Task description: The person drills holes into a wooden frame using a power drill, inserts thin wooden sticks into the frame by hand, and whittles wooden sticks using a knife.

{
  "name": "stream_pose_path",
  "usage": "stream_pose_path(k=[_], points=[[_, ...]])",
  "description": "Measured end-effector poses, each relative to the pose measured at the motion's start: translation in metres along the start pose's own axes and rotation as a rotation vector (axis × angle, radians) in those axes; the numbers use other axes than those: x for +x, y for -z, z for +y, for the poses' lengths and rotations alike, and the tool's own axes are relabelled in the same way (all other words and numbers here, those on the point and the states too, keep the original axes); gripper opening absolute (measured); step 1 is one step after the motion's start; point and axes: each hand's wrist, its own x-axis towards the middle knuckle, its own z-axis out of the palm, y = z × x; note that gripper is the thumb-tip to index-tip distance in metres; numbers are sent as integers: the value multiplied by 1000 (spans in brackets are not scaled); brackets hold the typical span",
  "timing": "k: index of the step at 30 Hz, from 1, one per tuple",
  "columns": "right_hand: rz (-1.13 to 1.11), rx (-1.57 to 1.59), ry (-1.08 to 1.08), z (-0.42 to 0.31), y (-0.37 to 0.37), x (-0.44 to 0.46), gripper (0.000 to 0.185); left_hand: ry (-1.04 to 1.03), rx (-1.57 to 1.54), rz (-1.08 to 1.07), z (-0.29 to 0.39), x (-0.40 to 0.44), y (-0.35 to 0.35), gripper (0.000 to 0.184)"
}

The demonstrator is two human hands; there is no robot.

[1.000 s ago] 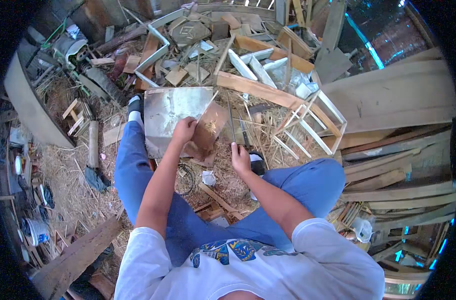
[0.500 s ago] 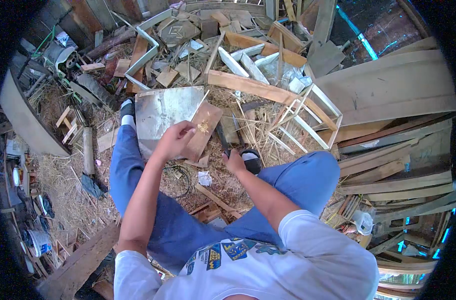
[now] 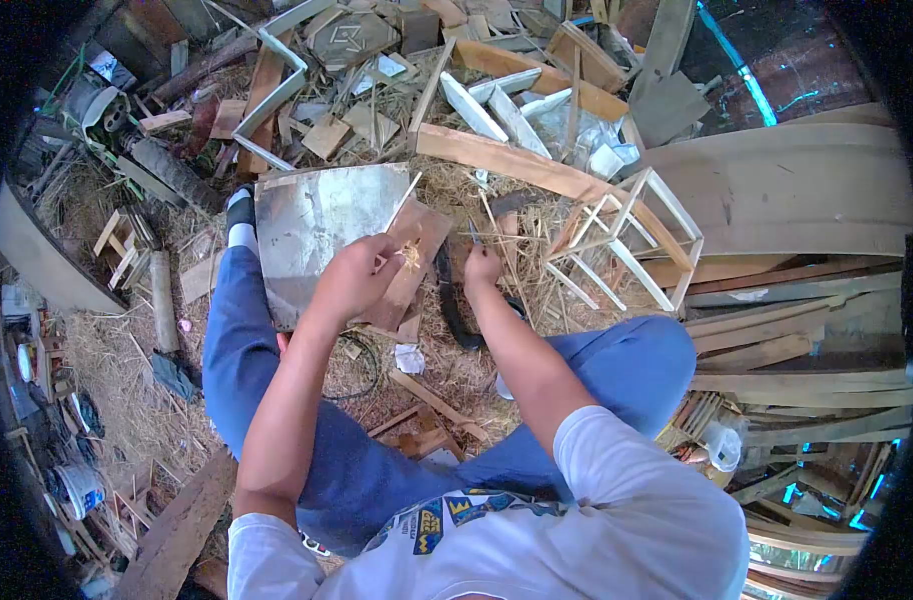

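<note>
My left hand (image 3: 355,278) is over a narrow brown board (image 3: 417,285), thumb and fingers drawn together beside a small heap of yellowish bits (image 3: 411,254). Whatever is between those fingertips is too small to make out. To the right of the board, my right hand (image 3: 484,267) is closed, with a thin greyish tool tip (image 3: 475,232) poking out above it. A dark curved piece (image 3: 451,305) lies just left of that hand and wrist. Under the board's left side rests a pale, stained panel (image 3: 327,215).
An open frame of light wood strips (image 3: 627,235) stands at right. Beyond it lies a long plank (image 3: 517,163) among scrap wood. Stacked boards (image 3: 777,350) line the right side. Straw and a crumpled white paper (image 3: 409,358) lie between my legs.
My right hand has moved up and away from the dark piece, now with a thin tool tip showing above it. My left hand has drawn its fingers together beside the yellowish heap.
</note>
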Motion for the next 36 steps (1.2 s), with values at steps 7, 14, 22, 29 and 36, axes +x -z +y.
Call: stream_pose_path(k=[7, 14, 22, 29, 36], points=[[89, 671, -633, -29, -41, 26, 38, 51, 111, 32, 6, 5, 5, 29], [-202, 1042, -500, -52, -21, -21, 14, 46, 129, 75, 21, 10, 18, 29], [-80, 848, 143, -103, 26, -98, 6, 63, -53, 246, 12, 6, 35, 29], [-539, 569, 578, -146, 81, -161, 7, -37, -411, 327, 8, 6, 17, 33], [-714, 517, 542, -154, 95, -180, 8, -115, -826, 260, -4, 6, 2, 16]])
